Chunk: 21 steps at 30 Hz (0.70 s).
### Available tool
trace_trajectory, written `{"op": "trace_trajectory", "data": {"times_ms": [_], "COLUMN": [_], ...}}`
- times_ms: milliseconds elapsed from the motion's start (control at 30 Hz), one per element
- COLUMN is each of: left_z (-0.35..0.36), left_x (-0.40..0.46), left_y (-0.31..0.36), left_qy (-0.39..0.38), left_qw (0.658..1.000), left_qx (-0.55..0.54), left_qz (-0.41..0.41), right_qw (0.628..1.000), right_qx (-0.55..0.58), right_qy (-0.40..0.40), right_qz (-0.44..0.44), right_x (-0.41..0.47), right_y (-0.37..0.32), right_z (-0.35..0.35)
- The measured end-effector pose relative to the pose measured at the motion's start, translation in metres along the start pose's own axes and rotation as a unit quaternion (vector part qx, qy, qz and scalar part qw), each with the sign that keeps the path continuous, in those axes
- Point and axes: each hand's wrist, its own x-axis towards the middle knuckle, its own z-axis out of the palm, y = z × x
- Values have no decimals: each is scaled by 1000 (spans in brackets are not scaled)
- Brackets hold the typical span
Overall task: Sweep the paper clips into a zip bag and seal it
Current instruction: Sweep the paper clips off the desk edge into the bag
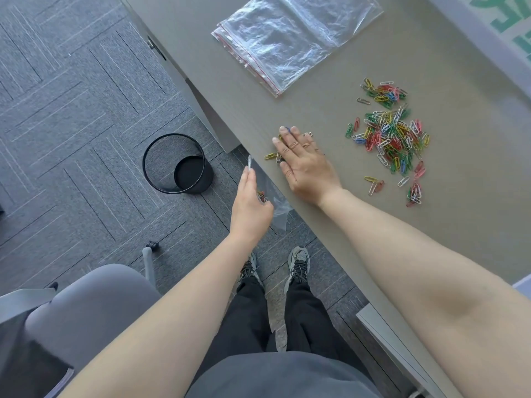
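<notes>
My left hand (250, 203) holds a clear zip bag (275, 201) by its rim just below the table's edge (260, 168); a few coloured clips show inside it. My right hand (304, 165) lies flat on the grey table, fingers spread over a small group of paper clips (271, 156) close to the edge, next to the bag. A large scattered pile of coloured paper clips (392, 139) lies to the right of that hand, with a smaller cluster (383, 92) behind it and a few strays (413, 192) nearer me.
A stack of spare clear zip bags (287, 41) with red seal lines lies at the back of the table. On the carpet stand a black mesh waste bin (178, 165) and a grey office chair (86, 305). My legs and shoes (298, 261) are below the table edge.
</notes>
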Motion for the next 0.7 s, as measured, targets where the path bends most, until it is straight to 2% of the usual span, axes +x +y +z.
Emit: {"op": "trace_trajectory", "data": {"times_ms": [167, 233, 333, 433, 567, 700], "left_z": [-2, -4, -7, -7, -7, -9], "left_x": [-2, -2, 0, 3, 6, 7], "left_y": [-3, -4, -4, -3, -2, -3], "left_qy": [4, -1, 1, 3, -2, -7], "left_qw": [1000, 1000, 1000, 1000, 1000, 1000], "left_qx": [0, -3, -5, -3, -9, 6], "left_qz": [-4, -5, -2, 7, 4, 10], "right_qw": [998, 996, 983, 981, 985, 985], "right_qx": [33, 70, 103, 84, 20, -11], "right_qy": [17, 59, 104, 76, 21, 1], "right_qz": [-42, -4, 108, 157, 173, 172], "right_x": [-17, -20, -30, -47, -54, -50], "right_y": [-17, -19, -15, -14, -22, -34], "right_z": [6, 1, -7, -2, 11, 16]}}
